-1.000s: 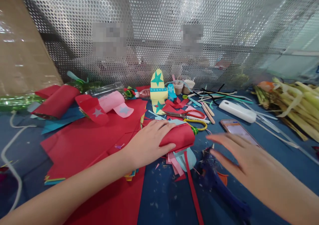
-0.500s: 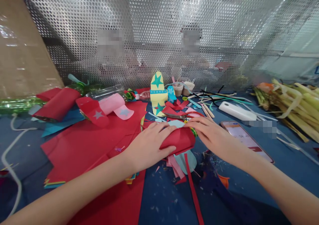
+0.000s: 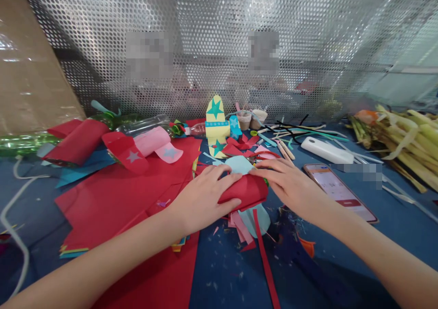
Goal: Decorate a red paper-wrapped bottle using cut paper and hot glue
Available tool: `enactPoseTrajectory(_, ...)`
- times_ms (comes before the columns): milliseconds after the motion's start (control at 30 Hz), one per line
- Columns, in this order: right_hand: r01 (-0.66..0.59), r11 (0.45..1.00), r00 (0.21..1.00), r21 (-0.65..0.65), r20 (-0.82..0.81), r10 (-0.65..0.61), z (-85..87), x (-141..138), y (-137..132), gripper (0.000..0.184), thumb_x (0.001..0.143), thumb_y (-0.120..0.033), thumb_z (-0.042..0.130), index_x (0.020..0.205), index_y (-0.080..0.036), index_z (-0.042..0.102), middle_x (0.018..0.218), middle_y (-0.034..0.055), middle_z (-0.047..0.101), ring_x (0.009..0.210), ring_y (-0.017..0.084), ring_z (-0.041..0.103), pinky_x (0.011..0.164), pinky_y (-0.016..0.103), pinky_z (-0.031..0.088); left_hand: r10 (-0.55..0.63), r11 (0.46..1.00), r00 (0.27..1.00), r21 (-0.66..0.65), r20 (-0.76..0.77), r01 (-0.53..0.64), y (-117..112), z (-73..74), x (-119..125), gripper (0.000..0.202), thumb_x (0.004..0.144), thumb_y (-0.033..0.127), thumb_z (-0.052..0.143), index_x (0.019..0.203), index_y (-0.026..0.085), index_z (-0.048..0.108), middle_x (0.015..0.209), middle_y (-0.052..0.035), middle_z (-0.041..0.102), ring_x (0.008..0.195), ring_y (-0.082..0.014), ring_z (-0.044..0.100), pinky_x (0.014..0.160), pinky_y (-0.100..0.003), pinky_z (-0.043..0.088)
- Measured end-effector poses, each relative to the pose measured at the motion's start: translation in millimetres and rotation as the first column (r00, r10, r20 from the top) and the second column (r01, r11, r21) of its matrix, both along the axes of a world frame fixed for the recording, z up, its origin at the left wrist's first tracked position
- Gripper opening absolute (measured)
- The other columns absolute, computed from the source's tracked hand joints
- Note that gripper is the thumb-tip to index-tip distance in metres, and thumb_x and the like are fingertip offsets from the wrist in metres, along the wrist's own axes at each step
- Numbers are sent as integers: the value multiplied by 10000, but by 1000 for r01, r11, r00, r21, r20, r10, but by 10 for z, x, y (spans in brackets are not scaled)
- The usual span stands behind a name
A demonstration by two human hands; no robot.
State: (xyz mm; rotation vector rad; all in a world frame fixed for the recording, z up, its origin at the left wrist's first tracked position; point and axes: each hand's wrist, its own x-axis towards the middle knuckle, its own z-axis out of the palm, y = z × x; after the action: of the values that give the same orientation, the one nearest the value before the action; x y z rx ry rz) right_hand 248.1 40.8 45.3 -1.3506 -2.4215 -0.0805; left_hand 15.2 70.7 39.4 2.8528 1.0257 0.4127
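My left hand [image 3: 208, 192] is curled over the left part of a red paper-wrapped bottle [image 3: 248, 192], thumb at the near side and fingers over the top. A bit of green shows at the bottle's right end. A rounded light blue paper piece [image 3: 239, 164] stands up behind the red wrap. My right hand [image 3: 290, 181] has its fingertips pinched at that piece's right edge, against the top of the wrap. Under the bottle lies another light blue paper piece [image 3: 258, 220], beside pink strips [image 3: 241, 229] and a long red strip [image 3: 263, 259]. Scissors [image 3: 265, 155] lie behind, mostly covered.
Red paper sheets [image 3: 126, 199] spread at left. Red-wrapped bottles [image 3: 80, 140] lie behind them. A yellow paper rocket [image 3: 216, 126] stands at the back, before a perforated metal panel [image 3: 212, 39]. At right are a phone [image 3: 338, 192], a white glue gun-like object [image 3: 325, 150] and dried husks [image 3: 404, 140].
The light blue paper piece behind the bottle has risen and now hides part of the scissors. My right fingertips have shifted slightly with it; my left hand stays on the bottle.
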Motion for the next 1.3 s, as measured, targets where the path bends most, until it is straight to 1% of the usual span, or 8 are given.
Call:
enactPoseTrajectory(167, -3, 1000, 1000, 20, 6, 3, 9, -28, 6, 417, 905, -60, 353, 1174, -219, 630, 1220, 108, 610, 1172, 261, 541, 967, 519, 464, 5, 1000, 1000, -1, -3, -5, 0, 6, 8, 474, 906, 444, 488, 1326, 225, 477, 1299, -94, 487, 1168, -271, 484, 1008, -430, 427)
enactPoseTrajectory(333, -5, 999, 1000, 34, -31, 6, -23, -39, 16, 393, 908, -70, 369, 1169, -219, 623, 1202, 112, 614, 1153, 261, 554, 997, 542, 429, 2, 1000, 1000, 10, -4, -2, -6, 1, 2, 469, 904, 435, 497, 1316, 212, 485, 1295, -102, 485, 1174, -276, 475, 1014, -443, 420)
enactPoseTrajectory(400, 3, 1000, 999, 27, -53, -2, -37, -37, 21, 386, 915, -79, 370, 1173, -234, 611, 1212, 102, 611, 1153, 254, 556, 998, 537, 430, 2, 1000, 1000, 8, -6, -2, -5, -2, -1, 459, 905, 436, 493, 1312, 224, 485, 1298, -98, 483, 1174, -276, 477, 1005, -444, 428)
enactPoseTrajectory(500, 1, 1000, 997, 17, -72, 0, -42, -33, 24, 364, 925, -90, 362, 1159, -215, 611, 1210, 109, 610, 1159, 255, 550, 996, 527, 435, 1, 1000, 1000, 8, -3, -1, 0, -1, 0, 459, 904, 442, 492, 1311, 231, 480, 1306, -98, 475, 1178, -280, 475, 1011, -448, 421)
enactPoseTrajectory(767, 3, 1000, 991, 2, -132, -3, -40, -24, 8, 359, 930, -95, 359, 1175, -235, 581, 1193, 97, 618, 1150, 238, 555, 987, 509, 447, 10, 1000, 1000, -27, 13, -10, -14, 20, 13, 441, 885, 423, 533, 1264, 206, 476, 1304, -94, 499, 1206, -276, 473, 1040, -454, 389)
enactPoseTrajectory(933, -13, 1000, 983, 3, -183, 13, -56, -9, 28, 302, 945, -127, 364, 1125, -209, 593, 1177, 109, 615, 1142, 233, 557, 983, 482, 454, 55, 997, 998, -62, 36, -53, -28, 30, 20, 471, 859, 414, 575, 1237, 166, 441, 1269, -109, 540, 1188, -276, 493, 1004, -442, 426)
enactPoseTrajectory(1167, -8, 1000, 983, -21, -184, 4, -67, -10, 26, 328, 941, -112, 368, 1161, -222, 585, 1205, 109, 588, 1160, 227, 541, 999, 489, 437, 38, 997, 999, -62, 27, -36, -21, 33, 15, 409, 863, 412, 565, 1184, 179, 468, 1278, -106, 537, 1198, -279, 488, 1009, -444, 415)
enactPoseTrajectory(1300, -21, 999, 989, -43, -148, 15, -58, -57, 5, 415, 913, -63, 363, 1217, -254, 571, 1262, 112, 535, 1207, 239, 505, 993, 498, 439, 35, 998, 999, -55, 25, -33, -16, 37, 17, 407, 869, 416, 553, 1201, 195, 470, 1290, -95, 531, 1222, -275, 475, 1033, -451, 390)
